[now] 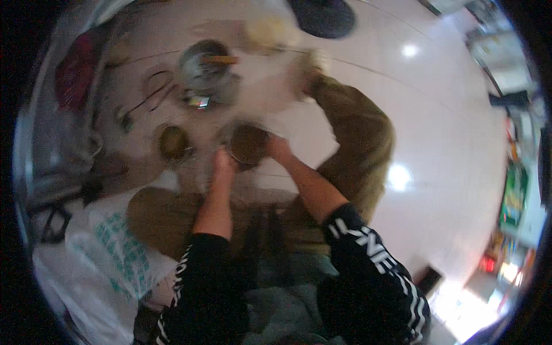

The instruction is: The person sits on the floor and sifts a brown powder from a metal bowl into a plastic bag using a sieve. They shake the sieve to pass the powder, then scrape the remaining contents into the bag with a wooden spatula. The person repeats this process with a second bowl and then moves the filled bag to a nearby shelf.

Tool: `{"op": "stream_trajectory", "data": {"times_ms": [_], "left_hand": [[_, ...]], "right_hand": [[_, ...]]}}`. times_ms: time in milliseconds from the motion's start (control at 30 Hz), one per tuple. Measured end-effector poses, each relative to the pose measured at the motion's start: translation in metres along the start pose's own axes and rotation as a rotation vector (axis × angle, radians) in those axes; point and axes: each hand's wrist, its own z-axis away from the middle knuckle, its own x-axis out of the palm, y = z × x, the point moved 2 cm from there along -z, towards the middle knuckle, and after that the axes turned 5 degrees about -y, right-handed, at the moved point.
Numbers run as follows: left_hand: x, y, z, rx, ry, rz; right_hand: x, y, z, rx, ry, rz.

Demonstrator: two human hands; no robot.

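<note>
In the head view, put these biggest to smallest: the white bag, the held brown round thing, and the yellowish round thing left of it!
1. White bag
2. Brown round thing
3. Yellowish round thing
Blurry; real sizes may differ with nearness.

round container (249, 145), brown inside, mouth upward, held two-handed

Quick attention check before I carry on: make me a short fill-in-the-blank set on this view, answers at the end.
1. The left hand and right hand hold a round container whose inside looks ____.
2. A smaller, yellowish-brown round thing sits to the ____ of that container in the picture.
3. The white plastic bag at lower left has ____ print.
4. The right sleeve is black with ____ markings.

Missing words: brown; left; green; white.
</note>
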Motion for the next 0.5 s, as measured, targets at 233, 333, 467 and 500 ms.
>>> {"op": "stream_trajectory", "data": {"times_ms": [233,333,467,500], "left_hand": [[-0.048,-0.032,-0.029,0.015,-0.095,0.155],[-0.001,-0.028,-0.026,0.074,-0.373,0.233],[-0.011,-0.033,-0.029,0.057,-0.206,0.185],[-0.014,-0.031,-0.031,0.059,-0.220,0.170]], "right_hand": [[0.006,-0.040,0.025,-0.314,0.237,-0.119],[0.008,0.048,-0.016,-0.165,0.121,0.058],[0.018,0.032,-0.012,-0.173,0.096,0.083],[0.020,0.028,-0.009,-0.152,0.136,-0.014]]}}
